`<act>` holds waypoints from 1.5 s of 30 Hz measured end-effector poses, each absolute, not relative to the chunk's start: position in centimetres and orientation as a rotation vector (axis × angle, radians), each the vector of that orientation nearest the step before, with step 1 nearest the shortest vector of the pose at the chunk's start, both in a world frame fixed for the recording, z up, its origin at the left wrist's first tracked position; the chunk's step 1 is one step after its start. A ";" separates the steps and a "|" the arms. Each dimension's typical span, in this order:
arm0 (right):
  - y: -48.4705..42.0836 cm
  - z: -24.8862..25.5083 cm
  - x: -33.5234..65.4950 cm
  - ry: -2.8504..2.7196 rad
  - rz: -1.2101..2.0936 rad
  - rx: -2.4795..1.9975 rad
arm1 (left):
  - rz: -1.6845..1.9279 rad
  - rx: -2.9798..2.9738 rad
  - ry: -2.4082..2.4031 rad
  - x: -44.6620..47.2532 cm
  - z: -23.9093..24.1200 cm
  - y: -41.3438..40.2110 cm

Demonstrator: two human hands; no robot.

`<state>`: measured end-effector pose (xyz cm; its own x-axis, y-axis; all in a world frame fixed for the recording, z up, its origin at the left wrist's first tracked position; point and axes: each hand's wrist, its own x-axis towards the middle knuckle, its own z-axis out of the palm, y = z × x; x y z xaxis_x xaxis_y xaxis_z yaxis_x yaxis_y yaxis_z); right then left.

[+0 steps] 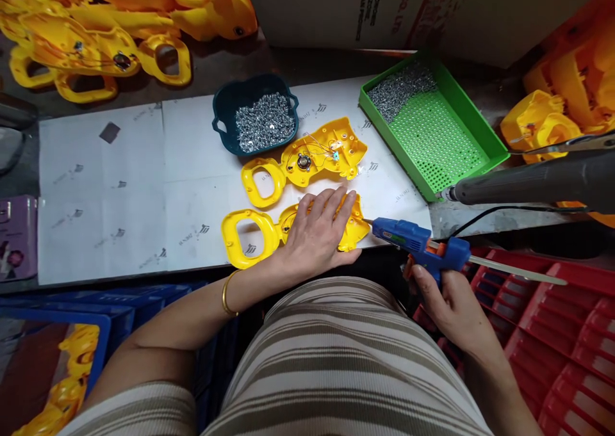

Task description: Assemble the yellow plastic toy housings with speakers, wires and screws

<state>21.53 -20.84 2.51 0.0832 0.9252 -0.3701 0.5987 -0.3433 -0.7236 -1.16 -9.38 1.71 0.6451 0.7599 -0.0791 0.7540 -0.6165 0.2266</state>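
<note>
Head view, left hand (pixel 317 231): laid palm-down across the near yellow shell half (pixel 354 231), 4 fingers (pixel 324 202) stretched side by side, my thumb apart by the near edge; I cannot tell whether they grip or only rest.
Near yellow shell half: on the white-covered surface (pixel 120 167) in front of me, loop toward the left, its middle hidden under my hand.
Right hand (pixel 451 305): fingers wrapped round the blue glue gun (pixel 408 236), 1 pale glue stick (pixel 519 270) jutting from its back.
Nozzle (pixel 368 221): aimed left, at the right end of that shell; I cannot tell if they touch.
Far yellow shell half (pixel 317 143): just beyond my left hand, with 1 round speaker (pixel 303 161) and thin wires inside.
Dark basin (pixel 225 113): behind that half, holding small silvery metal pieces (pixel 266 122).
Green tray (pixel 435 132): farther right, similar pieces gathered at its far end.
</note>
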 end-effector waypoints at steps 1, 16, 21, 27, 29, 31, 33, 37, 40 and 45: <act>-20.8 2.6 21.5 -1.518 1.133 -1.992 | 0.042 2.626 1.226 -1.2 1.7 -9.4; -20.8 3.1 21.4 -1.528 1.144 -1.936 | 0.040 2.561 1.233 -1.5 1.6 -9.2; -20.7 3.2 21.5 -1.474 1.175 -1.921 | 0.046 2.560 1.240 -1.4 1.5 -9.2; -20.0 3.2 22.0 -1.304 1.340 -1.851 | 0.091 2.559 1.224 -1.7 1.3 -9.0; -19.7 3.0 22.0 -1.169 1.503 -1.777 | 0.098 2.548 1.222 -1.9 1.1 -8.9; -19.6 2.8 21.8 -0.980 1.685 -1.648 | 0.116 2.546 1.211 -2.1 0.9 -8.8; -19.7 2.5 21.5 -0.816 1.779 -1.495 | 0.151 2.551 1.200 -2.2 0.7 -8.8; -19.8 1.9 20.9 -0.810 1.699 -1.363 | 0.222 2.613 1.185 -2.6 0.2 -9.3; -19.3 1.5 20.6 -0.948 1.517 -1.402 | 0.248 2.655 1.170 -3.0 0.0 -9.6; -18.1 1.0 20.3 -1.026 1.306 -1.461 | 0.498 2.682 1.239 -3.2 0.5 -6.7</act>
<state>20.35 -18.08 1.02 0.0993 0.9628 -0.2515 0.0162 -0.2543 -0.9670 -3.16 -6.67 0.53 0.6049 0.7606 0.2356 0.7123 -0.6491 0.2670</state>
